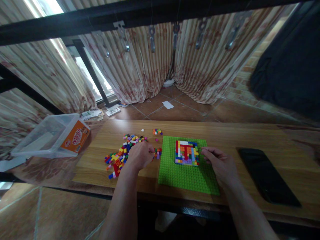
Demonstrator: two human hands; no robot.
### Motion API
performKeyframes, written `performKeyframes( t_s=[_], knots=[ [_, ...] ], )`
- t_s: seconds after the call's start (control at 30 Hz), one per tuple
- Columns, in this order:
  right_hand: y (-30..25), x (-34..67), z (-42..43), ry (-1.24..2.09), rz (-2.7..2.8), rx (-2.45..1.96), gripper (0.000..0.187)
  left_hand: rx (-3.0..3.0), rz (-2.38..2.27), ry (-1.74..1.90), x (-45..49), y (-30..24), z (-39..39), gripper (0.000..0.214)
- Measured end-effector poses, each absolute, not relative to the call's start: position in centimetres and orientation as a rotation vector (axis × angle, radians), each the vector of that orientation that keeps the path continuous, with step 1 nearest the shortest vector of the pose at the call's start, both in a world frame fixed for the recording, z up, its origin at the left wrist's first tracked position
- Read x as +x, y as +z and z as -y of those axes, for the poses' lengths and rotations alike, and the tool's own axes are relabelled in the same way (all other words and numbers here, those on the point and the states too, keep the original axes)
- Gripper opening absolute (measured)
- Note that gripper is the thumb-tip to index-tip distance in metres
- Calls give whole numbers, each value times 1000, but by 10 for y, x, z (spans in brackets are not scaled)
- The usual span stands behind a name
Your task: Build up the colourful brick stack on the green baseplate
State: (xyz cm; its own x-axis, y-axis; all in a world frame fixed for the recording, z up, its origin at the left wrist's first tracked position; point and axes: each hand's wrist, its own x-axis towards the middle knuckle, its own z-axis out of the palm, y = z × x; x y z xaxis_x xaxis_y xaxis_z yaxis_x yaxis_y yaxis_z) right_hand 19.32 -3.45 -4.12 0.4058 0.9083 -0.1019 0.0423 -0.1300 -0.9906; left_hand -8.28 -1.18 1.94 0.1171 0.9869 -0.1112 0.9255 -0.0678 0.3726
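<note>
My left hand [141, 155] is over the right side of a pile of loose toy bricks [121, 155] in many colours. Its fingers are curled in, and I cannot make out whether anything is between them. A green studded baseplate [172, 176] lies to the right of the pile. On it sits a low, roughly square build of coloured bricks [185, 153], with red, white, orange, yellow, blue and purple pieces. At the baseplate's right edge, beside the build, my right hand [220, 163] has thumb and forefinger pinched together. Whatever they may hold is too small to tell.
A small brick cluster [157, 131] and a white piece [142, 130] lie behind the pile. To the right is a black flat object [268, 176] on the wooden table [95, 166]. A clear plastic box [50, 135] with an orange label stands left. Striped curtains [150, 66] hang beyond.
</note>
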Motion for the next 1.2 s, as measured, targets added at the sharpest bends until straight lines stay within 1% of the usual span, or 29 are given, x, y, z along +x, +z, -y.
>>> performKeyframes(
  t_s=[0.2, 0.37, 0.53, 0.67, 0.8, 0.97, 1.07, 1.2],
  knots=[
    [-41, 193, 35, 990, 863, -1523, 33, 2067, -1923, 194, -72, 24, 13, 24],
    [-42, 195, 36, 996, 874, -1511, 32, 2065, -1935, 163, -69, 22, 15, 25],
    [-42, 194, 36, 973, 885, -1496, 31, 2059, -1889, 267, -72, 21, 14, 25],
    [-34, 185, 38, 885, 907, -1445, 26, 1977, -1648, 580, -71, 20, 10, 22],
    [-24, 167, 45, 848, 984, -1338, 21, 1601, -1288, 847, -49, 18, 10, 17],
    [-20, 152, 53, 945, 1130, -1192, 17, 1232, -1044, 926, -12, 14, 19, 19],
    [-19, 152, 54, 944, 1174, -1157, 15, 1161, -949, 951, -1, 14, 23, 21],
    [-16, 156, 55, 919, 1172, -1128, 8, 1146, -895, 940, 4, 15, 26, 22]
  ],
)
